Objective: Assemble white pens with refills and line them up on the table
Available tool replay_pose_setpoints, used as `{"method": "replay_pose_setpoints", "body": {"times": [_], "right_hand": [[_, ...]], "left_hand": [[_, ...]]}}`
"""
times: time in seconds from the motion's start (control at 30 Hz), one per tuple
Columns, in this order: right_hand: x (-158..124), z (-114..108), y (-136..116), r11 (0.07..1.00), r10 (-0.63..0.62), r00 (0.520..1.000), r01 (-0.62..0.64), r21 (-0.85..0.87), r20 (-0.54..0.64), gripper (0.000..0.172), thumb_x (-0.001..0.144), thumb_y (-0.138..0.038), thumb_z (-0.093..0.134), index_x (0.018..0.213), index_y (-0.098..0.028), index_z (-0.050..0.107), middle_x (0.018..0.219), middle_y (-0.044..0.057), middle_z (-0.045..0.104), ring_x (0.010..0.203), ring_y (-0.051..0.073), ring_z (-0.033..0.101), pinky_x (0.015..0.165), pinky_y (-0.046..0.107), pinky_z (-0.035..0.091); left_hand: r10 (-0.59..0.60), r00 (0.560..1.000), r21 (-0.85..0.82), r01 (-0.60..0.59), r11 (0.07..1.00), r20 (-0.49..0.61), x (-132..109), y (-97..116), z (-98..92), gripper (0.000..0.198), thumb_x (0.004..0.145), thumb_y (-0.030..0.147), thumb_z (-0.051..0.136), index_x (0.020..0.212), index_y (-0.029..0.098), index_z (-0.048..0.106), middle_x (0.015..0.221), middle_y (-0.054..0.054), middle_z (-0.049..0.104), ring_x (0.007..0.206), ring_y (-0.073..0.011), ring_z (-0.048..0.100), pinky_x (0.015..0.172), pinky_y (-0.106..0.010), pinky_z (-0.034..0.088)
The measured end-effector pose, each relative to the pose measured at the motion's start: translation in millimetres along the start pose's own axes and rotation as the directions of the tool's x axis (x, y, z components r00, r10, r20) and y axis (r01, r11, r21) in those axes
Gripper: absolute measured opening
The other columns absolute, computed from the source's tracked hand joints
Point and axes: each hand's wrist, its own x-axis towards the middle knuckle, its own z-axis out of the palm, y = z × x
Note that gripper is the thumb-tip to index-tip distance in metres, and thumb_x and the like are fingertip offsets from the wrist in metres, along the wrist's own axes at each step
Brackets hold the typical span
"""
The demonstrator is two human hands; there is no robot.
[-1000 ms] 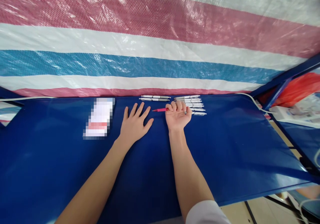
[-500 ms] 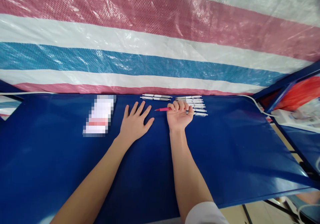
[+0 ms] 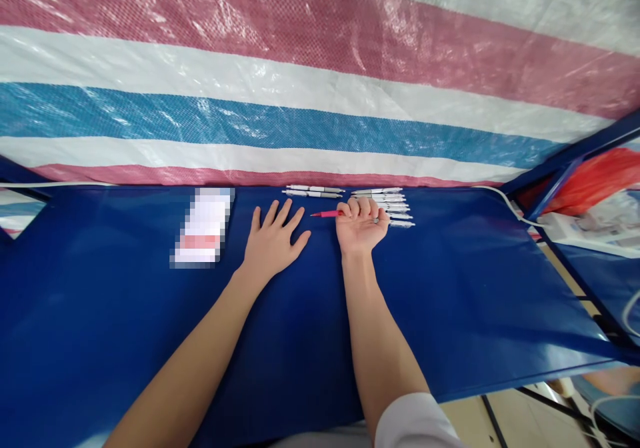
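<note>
I am holding a light, stiff red pen (image 3: pixel 326 214) by its middle in my closed right hand (image 3: pixel 361 227), mid-frame; my left hand (image 3: pixel 274 243) is lying flat and wide.

Bare counter (image 3: pixel 475 301) near us and out to both sides: free passage. Striped tarp (image 3: pixel 320 101) walls off the back edge. Along it lie two pens (image 3: pixel 314 191) and a row of white pens (image 3: pixel 397 207), touching our right hand (image 3: pixel 361 225). The blurred packet (image 3: pixel 203 227) sits beyond our left hand (image 3: pixel 274 241). The red pen (image 3: pixel 326 214) juts into the gap between our hands. A white cable (image 3: pixel 505 198) skirts the far right corner.
</note>
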Motion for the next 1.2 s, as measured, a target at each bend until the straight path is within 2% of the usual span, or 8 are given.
{"method": "replay_pose_setpoints", "body": {"times": [0.2, 0.37, 0.63, 0.83, 1.03, 1.2], "right_hand": [[-0.2, 2.1, 0.7, 0.995, 0.035, 0.999, -0.036, 0.093, 0.018, 0.032, 0.084, -0.036, 0.047, 0.065, -0.023, 0.023, 0.06, -0.008, 0.021, 0.052, 0.011, 0.023, 0.052, 0.027, 0.032], [0.3, 0.5, 0.9, 0.998, 0.015, 1.0, -0.015, 0.056, 0.004, 0.033, 0.082, -0.036, 0.048, 0.065, -0.023, 0.023, 0.061, -0.008, 0.021, 0.052, 0.011, 0.024, 0.051, 0.028, 0.032], [1.7, -3.5, 1.1, 0.983, 0.061, 0.995, -0.074, 0.167, 0.077, 0.039, 0.078, -0.034, 0.053, 0.064, -0.023, 0.018, 0.059, -0.008, 0.02, 0.053, 0.01, 0.023, 0.053, 0.026, 0.035], [1.0, -2.1, 1.6, 0.99, 0.042, 0.997, -0.051, 0.13, 0.069, 0.041, 0.076, -0.032, 0.053, 0.063, -0.023, 0.015, 0.058, -0.008, 0.017, 0.053, 0.011, 0.021, 0.051, 0.026, 0.034], [0.0, -0.8, 2.3, 1.0, 0.005, 1.0, -0.005, 0.004, 0.031, 0.041, 0.076, -0.028, 0.051, 0.063, -0.022, 0.013, 0.058, -0.007, 0.015, 0.052, 0.011, 0.019, 0.05, 0.027, 0.032], [-0.6, 0.0, 1.8, 1.0, 0.014, 1.0, -0.014, 0.022, -0.011, 0.035, 0.079, -0.029, 0.047, 0.064, -0.023, 0.016, 0.059, -0.007, 0.017, 0.051, 0.011, 0.021, 0.05, 0.028, 0.031]], "left_hand": [[-0.001, 1.0, -0.003, 0.001, 1.0, 0.002, 0.8, -0.2, 0.4, 0.052, 0.094, 0.046, 0.044, 0.14, 0.022, 0.053, 0.15, -0.012, 0.043, 0.139, -0.037, 0.037, 0.114, -0.062, 0.021], [-0.004, 1.0, -0.008, 0.004, 1.0, 0.0, 0.9, -0.6, 1.3, 0.052, 0.094, 0.046, 0.045, 0.14, 0.022, 0.053, 0.15, -0.012, 0.043, 0.14, -0.0368, 0.036, 0.115, -0.061, 0.019], [0.003, 1.0, 0.006, -0.003, 1.0, -0.006, 0.3, -0.3, 0.7, 0.052, 0.095, 0.046, 0.044, 0.14, 0.022, 0.053, 0.15, -0.012, 0.044, 0.139, -0.0368, 0.037, 0.115, -0.06, 0.02], [0.005, 1.0, 0.01, -0.005, 1.0, -0.001, 0.2, 0.1, 0.2, 0.052, 0.095, 0.045, 0.044, 0.14, 0.021, 0.053, 0.15, -0.012, 0.044, 0.139, -0.0368, 0.037, 0.115, -0.06, 0.02], [0.003, 1.0, 0.016, -0.003, 1.0, 0.004, 0.2, 0.4, -1.0, 0.053, 0.095, 0.046, 0.042, 0.141, 0.022, 0.052, 0.15, -0.012, 0.043, 0.14, -0.0363, 0.037, 0.115, -0.06, 0.02], [-0.004, 1.0, -0.001, 0.004, 1.0, 0.024, 0.6, 0.4, -1.8, 0.052, 0.094, 0.047, 0.044, 0.14, 0.023, 0.053, 0.151, -0.011, 0.043, 0.14, -0.0366, 0.036, 0.114, -0.061, 0.02]]}}
